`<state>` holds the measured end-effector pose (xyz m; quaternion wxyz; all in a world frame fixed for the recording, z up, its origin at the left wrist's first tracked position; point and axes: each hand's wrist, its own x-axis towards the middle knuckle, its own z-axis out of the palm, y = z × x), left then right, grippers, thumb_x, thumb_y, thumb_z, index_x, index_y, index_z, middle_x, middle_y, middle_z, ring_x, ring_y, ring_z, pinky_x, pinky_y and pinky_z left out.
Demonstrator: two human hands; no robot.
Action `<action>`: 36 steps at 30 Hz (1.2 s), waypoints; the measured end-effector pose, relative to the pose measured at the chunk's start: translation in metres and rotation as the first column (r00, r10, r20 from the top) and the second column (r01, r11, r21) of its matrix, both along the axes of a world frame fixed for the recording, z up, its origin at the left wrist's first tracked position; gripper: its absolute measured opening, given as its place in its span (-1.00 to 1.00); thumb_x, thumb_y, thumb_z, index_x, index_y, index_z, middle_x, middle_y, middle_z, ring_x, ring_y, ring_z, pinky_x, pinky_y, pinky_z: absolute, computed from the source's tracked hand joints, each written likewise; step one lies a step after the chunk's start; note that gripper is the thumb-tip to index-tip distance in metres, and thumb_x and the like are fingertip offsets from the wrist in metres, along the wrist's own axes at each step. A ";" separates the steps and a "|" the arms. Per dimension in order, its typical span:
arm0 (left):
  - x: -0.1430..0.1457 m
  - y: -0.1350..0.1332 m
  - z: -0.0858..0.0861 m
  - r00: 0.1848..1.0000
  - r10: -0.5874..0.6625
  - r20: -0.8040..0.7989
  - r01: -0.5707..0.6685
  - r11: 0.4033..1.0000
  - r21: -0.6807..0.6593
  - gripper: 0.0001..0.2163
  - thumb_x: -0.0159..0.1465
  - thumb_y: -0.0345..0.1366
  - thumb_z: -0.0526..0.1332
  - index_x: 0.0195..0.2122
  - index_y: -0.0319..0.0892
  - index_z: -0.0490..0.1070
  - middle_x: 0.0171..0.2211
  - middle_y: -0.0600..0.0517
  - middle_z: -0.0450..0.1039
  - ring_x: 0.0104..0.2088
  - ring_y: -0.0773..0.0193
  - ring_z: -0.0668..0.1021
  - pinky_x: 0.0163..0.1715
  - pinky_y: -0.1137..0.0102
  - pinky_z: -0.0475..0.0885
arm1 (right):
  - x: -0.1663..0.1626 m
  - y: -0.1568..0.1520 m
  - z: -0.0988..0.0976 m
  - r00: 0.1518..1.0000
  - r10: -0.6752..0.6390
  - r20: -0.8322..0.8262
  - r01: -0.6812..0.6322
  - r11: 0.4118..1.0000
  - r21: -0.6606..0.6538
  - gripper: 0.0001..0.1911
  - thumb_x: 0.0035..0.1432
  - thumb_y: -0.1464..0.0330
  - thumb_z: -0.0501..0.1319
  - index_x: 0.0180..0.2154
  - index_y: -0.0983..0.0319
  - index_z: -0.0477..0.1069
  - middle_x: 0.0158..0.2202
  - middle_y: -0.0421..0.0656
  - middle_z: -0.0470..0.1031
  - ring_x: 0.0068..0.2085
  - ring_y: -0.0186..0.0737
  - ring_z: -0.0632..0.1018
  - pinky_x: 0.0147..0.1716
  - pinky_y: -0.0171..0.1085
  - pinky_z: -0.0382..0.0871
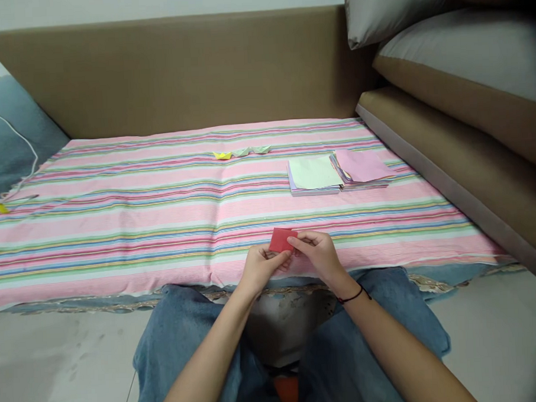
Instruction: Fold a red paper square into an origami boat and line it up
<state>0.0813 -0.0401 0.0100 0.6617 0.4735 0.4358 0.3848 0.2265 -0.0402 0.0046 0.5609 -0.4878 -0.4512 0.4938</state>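
A small folded piece of red paper [280, 239] is held up between my two hands, just over the near edge of the striped cloth. My left hand [262, 266] pinches its lower edge with thumb and fingers. At its right side, my right hand [319, 251] grips it, the thumb lying across the front. Further back on the cloth sit three little folded paper boats in a row: a yellow boat [223, 156], a pale green boat [241, 152] and another pale green boat [261, 150].
Two stacks of square paper lie at the right, a pale green-topped stack [315, 173] and a pink-topped stack [365, 165]. The striped cloth [161, 205] covers the seat. A brown backrest [200, 73] rises behind; cushions [466, 56] pile at the right. A white cable [26, 146] runs at far left.
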 end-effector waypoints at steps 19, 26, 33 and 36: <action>0.000 0.002 0.002 0.998 -0.060 0.018 0.060 0.998 0.005 -0.73 -0.01 -0.15 0.35 -0.48 -0.30 0.46 -0.59 0.02 0.47 -0.63 0.40 0.45 -0.58 0.50 0.37 | 0.004 -0.001 0.004 0.998 -0.058 0.024 0.056 0.997 0.056 -0.78 -0.12 0.26 0.34 -0.62 0.23 0.40 -0.68 -0.25 0.38 -0.63 -0.33 0.39 -0.60 -0.33 0.27; -0.005 0.004 0.003 0.992 -0.122 0.045 0.123 0.992 -0.026 -0.71 0.10 -0.10 0.26 -0.45 -0.29 0.47 -0.52 -0.01 0.49 -0.59 0.39 0.47 -0.57 0.50 0.38 | 0.008 -0.001 0.008 0.999 -0.048 0.024 0.046 0.997 0.068 -0.78 -0.10 0.27 0.33 -0.64 0.23 0.41 -0.69 -0.24 0.39 -0.62 -0.32 0.39 -0.59 -0.32 0.29; -0.009 0.005 0.007 0.986 -0.166 0.034 0.166 0.986 -0.021 -0.67 0.09 -0.06 0.25 -0.44 -0.31 0.50 -0.56 -0.02 0.46 -0.60 0.37 0.46 -0.59 0.49 0.37 | 0.008 -0.001 0.007 1.000 -0.027 0.006 0.027 0.998 0.064 -0.79 -0.08 0.28 0.32 -0.63 0.23 0.42 -0.67 -0.25 0.39 -0.60 -0.33 0.38 -0.57 -0.33 0.27; -0.012 0.007 0.008 0.982 -0.188 0.005 0.188 0.982 -0.013 -0.63 0.12 -0.03 0.20 -0.41 -0.31 0.50 -0.56 -0.03 0.47 -0.58 0.34 0.48 -0.58 0.47 0.38 | 0.008 -0.001 0.008 0.999 -0.025 0.025 0.024 0.998 0.063 -0.77 -0.08 0.26 0.30 -0.64 0.23 0.41 -0.66 -0.23 0.39 -0.58 -0.32 0.38 -0.56 -0.32 0.28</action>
